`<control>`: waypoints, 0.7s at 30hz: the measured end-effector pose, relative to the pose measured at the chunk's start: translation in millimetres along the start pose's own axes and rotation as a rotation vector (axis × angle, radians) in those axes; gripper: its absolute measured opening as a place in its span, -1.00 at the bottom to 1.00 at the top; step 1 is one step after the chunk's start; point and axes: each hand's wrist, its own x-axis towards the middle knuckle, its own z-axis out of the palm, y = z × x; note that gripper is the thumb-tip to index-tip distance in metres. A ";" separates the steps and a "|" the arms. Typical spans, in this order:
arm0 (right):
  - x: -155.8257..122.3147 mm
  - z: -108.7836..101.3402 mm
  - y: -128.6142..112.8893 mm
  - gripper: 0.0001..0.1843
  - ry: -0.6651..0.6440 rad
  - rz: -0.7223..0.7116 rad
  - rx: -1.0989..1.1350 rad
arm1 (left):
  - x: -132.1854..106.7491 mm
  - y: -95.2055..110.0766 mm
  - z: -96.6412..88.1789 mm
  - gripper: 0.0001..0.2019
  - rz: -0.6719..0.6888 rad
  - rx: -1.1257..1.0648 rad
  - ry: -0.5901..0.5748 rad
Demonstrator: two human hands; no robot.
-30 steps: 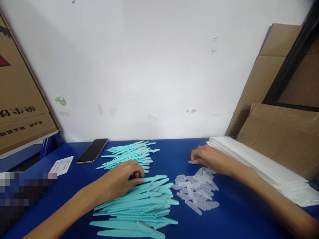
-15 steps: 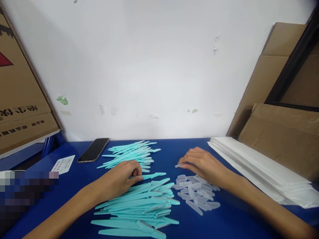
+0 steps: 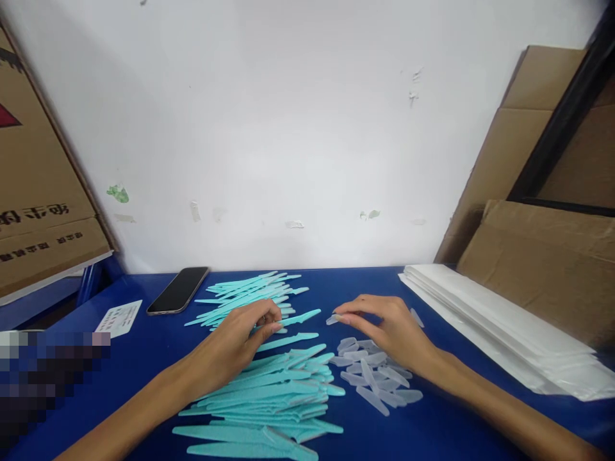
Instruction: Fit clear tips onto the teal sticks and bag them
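Note:
My left hand [image 3: 240, 339] is closed in a pinch on one turquoise eyebrow razor [image 3: 308, 315], its blade end pointing right. Between the thumb and fingertips of my right hand [image 3: 391, 323] is a small clear plastic blade cover [image 3: 331, 319], a short gap from the razor's tip. Just below my left hand lies a single razor [image 3: 293, 340], and nearer to me a large heap of razors [image 3: 273, 390]. Behind that hand is a second razor pile [image 3: 250, 294]. Loose clear covers [image 3: 379, 378] lie heaped below my right hand, with a lone cover [image 3: 416, 317] beyond it.
A phone [image 3: 177, 291] and a printed card [image 3: 120, 318] lie at the left of the blue table [image 3: 336, 282]. Flat white bags [image 3: 480, 320] are stacked at the right. Cardboard [image 3: 538, 262] leans there, a carton [image 3: 43, 160] stands left, and a white wall closes the back.
My left hand has risen slightly and now shows a raised razor, apart from the one below. My right hand has shifted a little left with its cover; a lone cover shows behind it.

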 end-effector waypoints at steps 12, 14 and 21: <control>-3.8 9.4 -7.5 -0.82 0.057 0.004 0.100 | -3.0 9.0 1.4 -0.80 0.017 0.016 -0.008; -3.8 9.6 -9.3 -0.83 0.075 0.014 0.105 | -3.5 7.2 2.5 -0.79 0.015 0.011 -0.008; -4.1 10.1 -13.1 -0.86 0.107 0.060 0.121 | -4.4 9.2 1.2 -0.83 0.000 0.005 -0.036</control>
